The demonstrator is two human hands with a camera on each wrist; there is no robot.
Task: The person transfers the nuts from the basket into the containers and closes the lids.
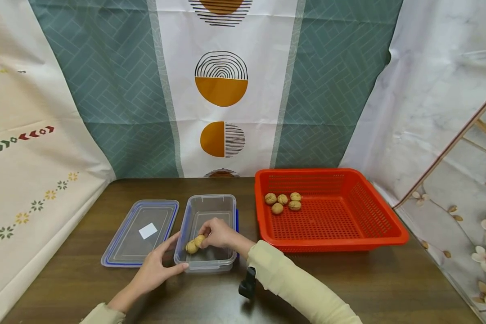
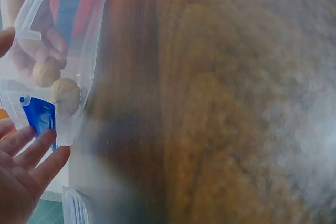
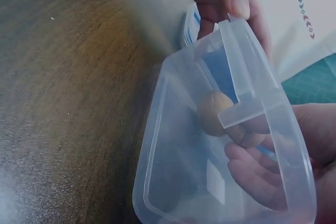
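Note:
A clear plastic food container (image 1: 206, 265) with blue latches stands on the table in the head view. My left hand (image 1: 155, 269) holds its near left corner, thumb at the front rim and fingers along the left side. In the left wrist view those fingers touch a blue latch (image 2: 41, 116). Inside the container, my right hand (image 1: 218, 233) pinches a walnut (image 1: 200, 241) low over the bottom. A second walnut (image 1: 191, 247) lies right beside it, and both show through the clear wall in the left wrist view.
A clear lid (image 1: 125, 238) with a blue seal and a white label (image 1: 147, 231) lies left of the container. To the right stands a red plastic basket (image 1: 332, 245) with several walnuts (image 1: 282, 199) at its left end. Cloth hangs behind the table (image 1: 210, 301).

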